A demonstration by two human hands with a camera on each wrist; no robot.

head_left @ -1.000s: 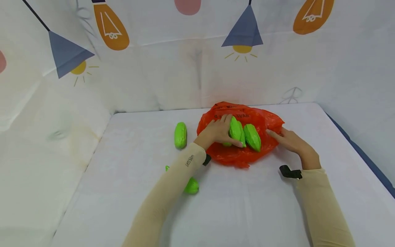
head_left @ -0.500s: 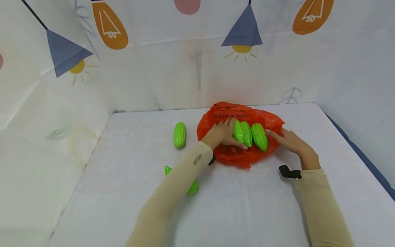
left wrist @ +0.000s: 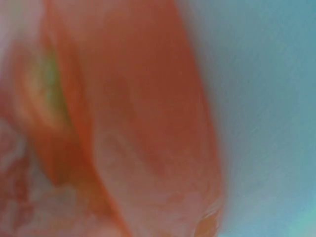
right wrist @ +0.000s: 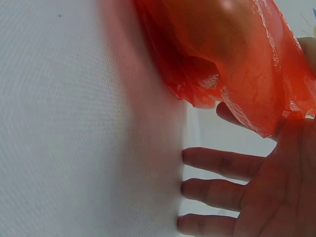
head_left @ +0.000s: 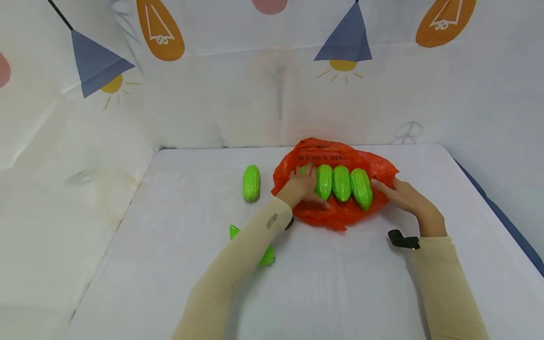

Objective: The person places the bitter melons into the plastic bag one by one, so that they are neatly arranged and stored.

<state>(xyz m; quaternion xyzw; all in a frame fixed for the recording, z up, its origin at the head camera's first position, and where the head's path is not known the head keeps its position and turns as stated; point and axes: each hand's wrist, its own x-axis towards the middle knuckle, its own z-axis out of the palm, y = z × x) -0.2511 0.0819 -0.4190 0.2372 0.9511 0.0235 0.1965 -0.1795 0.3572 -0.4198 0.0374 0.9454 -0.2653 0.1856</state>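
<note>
A crumpled red plastic bag (head_left: 316, 217) lies spread on the table, with several shiny green ridged fruits, like star fruit (head_left: 342, 183), standing in a row on it. My left hand (head_left: 301, 188) reaches over the bag's left part, fingers extended, over the leftmost fruit (head_left: 303, 169), which it partly hides. Its thumb points right, below the row. My right hand (head_left: 405, 194) pinches the right edge of the bag between thumb and index finger. In the right wrist view its other fingers (right wrist: 212, 192) stretch out straight below the bag. Blurred red plastic (left wrist: 148, 108) fills much of the left wrist view.
Another green fruit (head_left: 251, 183) lies on the white table (head_left: 340, 283) left of the bag. One more green fruit (head_left: 267, 256) lies nearer, partly hidden under the left forearm. A white printed cloth (head_left: 238, 94) hangs behind the table.
The green fruits on the bag have shifted right and spread into a row. My left hand has moved off them to the leftmost fruit. The right hand keeps its hold on the bag.
</note>
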